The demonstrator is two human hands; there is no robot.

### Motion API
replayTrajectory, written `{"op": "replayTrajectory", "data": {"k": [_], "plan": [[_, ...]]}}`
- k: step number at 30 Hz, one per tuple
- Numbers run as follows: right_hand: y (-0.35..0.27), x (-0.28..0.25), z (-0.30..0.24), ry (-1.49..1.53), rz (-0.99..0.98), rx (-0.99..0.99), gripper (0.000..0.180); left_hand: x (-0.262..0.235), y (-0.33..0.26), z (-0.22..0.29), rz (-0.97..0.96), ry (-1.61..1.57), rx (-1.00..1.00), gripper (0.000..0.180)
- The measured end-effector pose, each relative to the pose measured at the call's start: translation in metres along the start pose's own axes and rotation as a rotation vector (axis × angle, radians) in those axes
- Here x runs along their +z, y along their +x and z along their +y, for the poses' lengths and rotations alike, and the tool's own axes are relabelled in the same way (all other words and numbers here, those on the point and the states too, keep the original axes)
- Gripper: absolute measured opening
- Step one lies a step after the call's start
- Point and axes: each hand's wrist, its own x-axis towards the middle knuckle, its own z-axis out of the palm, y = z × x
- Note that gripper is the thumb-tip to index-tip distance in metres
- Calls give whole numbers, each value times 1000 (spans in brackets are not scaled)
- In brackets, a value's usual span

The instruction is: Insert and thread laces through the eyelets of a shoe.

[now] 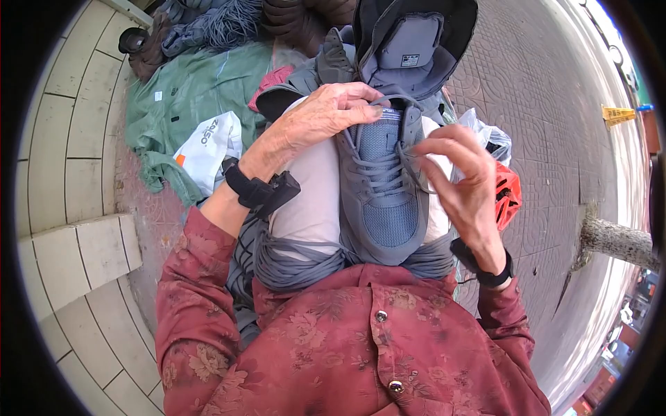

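Grey lace-up sneaker (383, 201) is seen lying on the person's lap, toe toward the body and opening toward the knees, resting on a pale cloth (312, 201) spread over the thighs. The left hand (322, 114) is laid over the collar of the shoe, its fingers curled together and pressed against the tongue and the top of the lacing; what exactly is pinched under the fingertips cannot be told, though it looks like the upper end of a grey lace (378, 170). The right hand (461, 177) is held just beside the shoe's right flank, thumb and forefinger closed on what appears to be a thin strand of lace, the other fingers loosely bent and slightly apart. A black band with a small box (263, 191) is worn on the left wrist, and a black band (485, 270) on the right.

A bundle of grey cord (298, 263) is draped across the lap below the shoe, touching the hem of a dark red flowered shirt (361, 347). Beyond the knees a second grey shoe (413, 45) is seen from its inner side. A green sheet (187, 97) is spread on the ground to the left, with a white plastic bag (208, 142) on it. An orange-red item (508, 197) is partly hidden behind the right hand, near a clear plastic bag (485, 135). Patterned paving (548, 118) lies to the right and pale tiled steps (76, 249) to the left
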Motion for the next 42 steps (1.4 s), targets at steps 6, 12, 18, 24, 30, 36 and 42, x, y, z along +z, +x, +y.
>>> {"op": "replayTrajectory", "data": {"k": [6, 12, 18, 24, 30, 36, 42], "plan": [[8, 43, -22, -264, -78, -200, 24, 4, -5, 9, 147, 54, 105, 35], [11, 57, -15, -141, -111, -138, 15, 18, -40, 4, 652, 297, 244, 21], [4, 28, -25, 111, -380, -82, 21, 41, -94, 6, 578, 25, -12, 22], [-14, 29, -42, 154, -329, -70, 34, 68, -115, 2, 289, -385, -283, 34], [-28, 21, -71, 274, -349, -232, 27, 80, -111, 7, 206, -784, -443, 34], [-48, 21, -80, 487, -445, -297, 20, 63, -95, 1, 325, -669, -313, 32], [-58, 17, -58, 858, -363, 604, 18, 76, -136, 54, 207, 78, 260, 18]]}}
